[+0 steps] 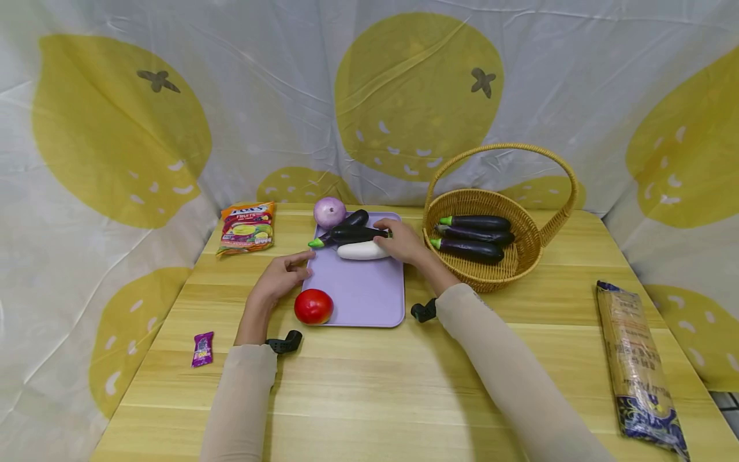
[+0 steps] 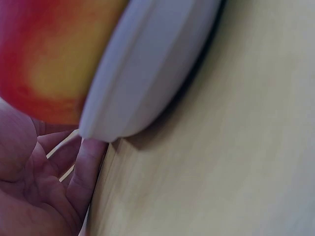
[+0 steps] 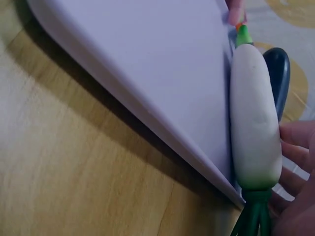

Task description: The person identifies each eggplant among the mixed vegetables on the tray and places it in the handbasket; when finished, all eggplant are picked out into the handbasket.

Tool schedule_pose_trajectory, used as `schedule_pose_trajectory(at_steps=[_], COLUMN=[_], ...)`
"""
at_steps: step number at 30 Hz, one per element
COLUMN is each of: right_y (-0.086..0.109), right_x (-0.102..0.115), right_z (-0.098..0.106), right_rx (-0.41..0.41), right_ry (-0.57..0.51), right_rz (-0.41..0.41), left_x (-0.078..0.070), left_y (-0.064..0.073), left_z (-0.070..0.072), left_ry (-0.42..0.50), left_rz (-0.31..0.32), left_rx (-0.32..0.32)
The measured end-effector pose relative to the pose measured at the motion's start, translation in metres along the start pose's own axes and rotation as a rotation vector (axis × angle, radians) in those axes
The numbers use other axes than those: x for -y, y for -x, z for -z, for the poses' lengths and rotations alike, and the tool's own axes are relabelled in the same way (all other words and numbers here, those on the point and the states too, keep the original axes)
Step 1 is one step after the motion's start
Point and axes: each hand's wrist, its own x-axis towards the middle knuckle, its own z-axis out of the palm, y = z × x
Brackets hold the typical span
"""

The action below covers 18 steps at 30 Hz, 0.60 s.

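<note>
On the lilac tray (image 1: 358, 289) lie two dark eggplants, one slanting behind the other, and a white radish (image 1: 362, 251). My right hand (image 1: 398, 240) pinches the right end of the front eggplant (image 1: 355, 233), its thumb between eggplant and radish. In the right wrist view the radish (image 3: 256, 118), with a green top, hides much of the dark eggplant (image 3: 278, 76). My left hand (image 1: 280, 277) touches the tray's left edge with outstretched fingers. Just below it, a red tomato (image 1: 314, 307) sits at the tray's near left corner. A purple onion (image 1: 330, 212) occupies the far left corner.
A wicker basket (image 1: 485, 280) with a tall handle stands right of the tray, holding three dark eggplants (image 1: 470, 250). An orange candy bag (image 1: 247, 228) lies at the back left, a small purple packet (image 1: 203, 350) at the front left, a long noodle pack (image 1: 637, 366) far right.
</note>
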Motion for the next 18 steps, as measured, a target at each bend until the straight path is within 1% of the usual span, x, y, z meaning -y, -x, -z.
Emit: schedule_pose_trajectory(at_steps=[8,12,18], right_y=[0.002,0.005,0.006], right_x=[0.008,0.014,0.016], right_z=[-0.004,-0.003,-0.003], right_rx=[0.032,0.06,0.075], right_ry=[0.015,0.033,0.062], right_rz=[0.054,0.041,0.025], left_x=[-0.001,0.0,0.002], left_y=[-0.001,-0.002,-0.002], left_z=[0.0,0.0,0.0], left_ry=[0.006,-0.002,0.0], left_rz=[0.011,0.01,0.003], left_rx=[-0.001,-0.004,0.0])
